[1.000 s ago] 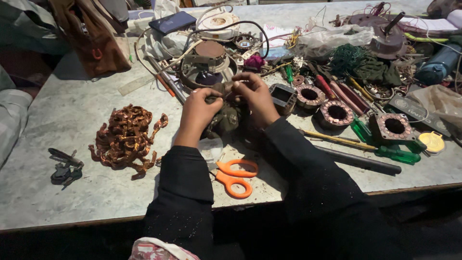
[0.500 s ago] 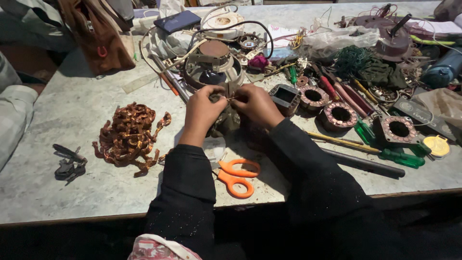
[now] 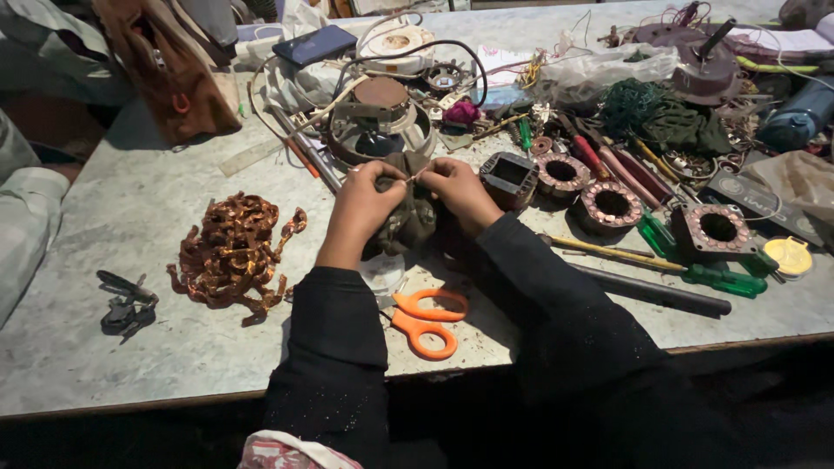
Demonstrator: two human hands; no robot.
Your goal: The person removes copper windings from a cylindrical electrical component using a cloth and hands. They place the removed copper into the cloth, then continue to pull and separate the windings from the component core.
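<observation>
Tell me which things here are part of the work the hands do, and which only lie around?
In the work:
- left hand
- right hand
- dark motor part, held between both hands

Lying around:
- orange scissors
- copper wire heap
- wound stators
- green screwdriver
- keys
- brown bag

The surface (image 3: 130, 217) looks like matt, mottled grey stone, gritty with debris. The tangled wire heap (image 3: 233, 254) is glossy copper. The scissors (image 3: 424, 320) have smooth orange plastic handles. The stator cores (image 3: 608, 204) are dull metal wound with copper. The screwdriver (image 3: 721, 280) has a shiny green plastic grip.
</observation>
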